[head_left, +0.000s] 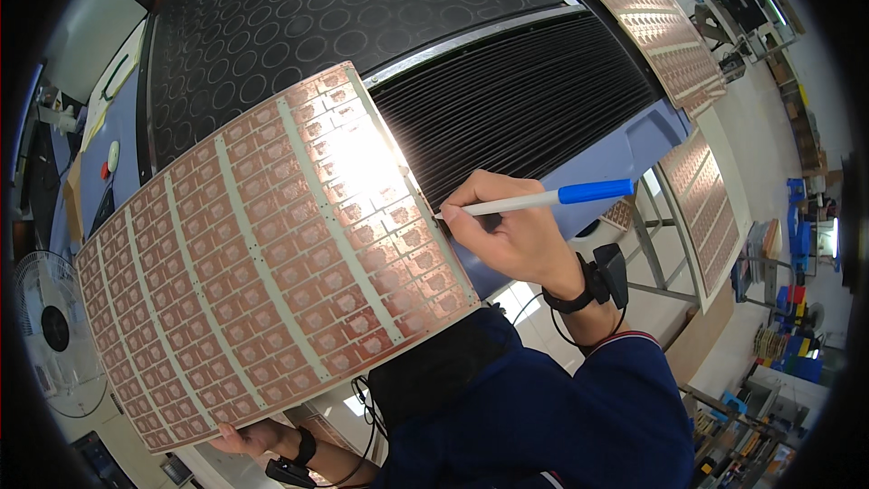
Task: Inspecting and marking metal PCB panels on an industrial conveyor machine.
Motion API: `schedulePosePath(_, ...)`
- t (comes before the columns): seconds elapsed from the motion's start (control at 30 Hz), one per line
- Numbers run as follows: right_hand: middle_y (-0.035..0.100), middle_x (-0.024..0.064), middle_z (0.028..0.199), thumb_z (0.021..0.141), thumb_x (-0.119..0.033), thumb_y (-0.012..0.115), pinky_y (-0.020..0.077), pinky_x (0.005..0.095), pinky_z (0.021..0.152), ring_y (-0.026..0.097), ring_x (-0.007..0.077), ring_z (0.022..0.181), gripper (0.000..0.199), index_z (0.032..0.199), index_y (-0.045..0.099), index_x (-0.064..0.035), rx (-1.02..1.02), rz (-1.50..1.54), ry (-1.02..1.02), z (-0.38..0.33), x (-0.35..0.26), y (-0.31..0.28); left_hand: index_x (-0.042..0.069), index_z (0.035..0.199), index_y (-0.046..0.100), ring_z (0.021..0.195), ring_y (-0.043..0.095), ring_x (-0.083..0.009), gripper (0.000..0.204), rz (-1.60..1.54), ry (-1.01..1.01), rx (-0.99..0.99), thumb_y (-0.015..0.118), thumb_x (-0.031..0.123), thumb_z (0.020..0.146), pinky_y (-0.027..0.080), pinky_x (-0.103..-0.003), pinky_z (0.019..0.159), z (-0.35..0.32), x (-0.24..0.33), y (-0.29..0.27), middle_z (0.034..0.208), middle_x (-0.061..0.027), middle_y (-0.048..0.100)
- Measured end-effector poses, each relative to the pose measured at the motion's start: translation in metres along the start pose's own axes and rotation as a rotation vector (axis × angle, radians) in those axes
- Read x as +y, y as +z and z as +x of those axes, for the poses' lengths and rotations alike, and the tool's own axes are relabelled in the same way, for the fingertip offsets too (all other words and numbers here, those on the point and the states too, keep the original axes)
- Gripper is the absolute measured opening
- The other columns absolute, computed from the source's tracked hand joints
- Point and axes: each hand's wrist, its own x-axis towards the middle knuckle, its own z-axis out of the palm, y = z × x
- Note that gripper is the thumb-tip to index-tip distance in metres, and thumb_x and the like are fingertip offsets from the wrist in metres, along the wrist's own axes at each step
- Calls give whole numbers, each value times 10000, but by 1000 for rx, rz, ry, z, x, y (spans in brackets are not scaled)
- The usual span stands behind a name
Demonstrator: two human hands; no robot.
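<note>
A large copper-coloured circuit board panel (262, 244), patterned with rows of small repeated units and pale strips, is tilted in front of me. My left hand (249, 437) grips its lower left edge; the thumb shows and the other fingers are partly hidden beneath. In my right hand (509, 231) is a white pen with a blue cap on its back end (543, 201). Its tip meets or nearly meets the panel's right edge; I cannot tell whether it touches. Light glares off the panel's upper right part.
Behind the panel lies a black surface with ring patterns (362, 14), beside a black ribbed section (516, 91) in a blue frame. Similar copper panels stand at the upper right (643, 14) and on a rack at right (706, 208). A fan (56, 328) stands at left.
</note>
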Motion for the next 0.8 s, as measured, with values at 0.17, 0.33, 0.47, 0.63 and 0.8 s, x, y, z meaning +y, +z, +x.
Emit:
schedulePosePath(0.17,589,54,637,793,-44,641,377,271,468,506,114,516,41,772,634,-10,-54,38,28,-3,-3,-6,-135,1390,344,1226,515,-345,706,-30,-22,9,495,229,804,442,-476,1029,0,4,7,1364,-268,471)
schedulePosePath(0.33,596,72,647,774,-33,625,405,292,499,545,165,557,38,746,612,-12,-118,30,-7,-3,-7,-8,-113,1426,295,1258,485,-344,754,-46,-59,-15,514,251,803,418,-485,1045,-2,13,17,1392,-269,433)
schedulePosePath(0.47,583,80,638,776,-34,623,405,301,502,543,181,557,47,740,605,-12,-130,18,-22,-5,-8,-9,-126,1401,328,1246,499,-349,723,-66,-38,-35,521,238,807,419,-482,1042,-1,6,8,1368,-273,460)
schedulePosePath(0.63,574,67,628,784,-30,628,394,292,489,532,152,544,47,747,608,-10,-76,126,22,-8,-2,-8,-115,1399,342,1255,496,-346,713,-48,-35,6,536,245,814,411,-472,1051,-3,11,17,1381,-263,461)
schedulePosePath(0.8,610,29,677,821,-34,644,409,254,515,535,84,584,59,767,625,-22,7,7,-10,-7,1,-11,-87,1416,349,1269,490,-329,687,-140,-64,-40,548,214,831,404,-486,1061,-7,6,15,1395,-227,471)
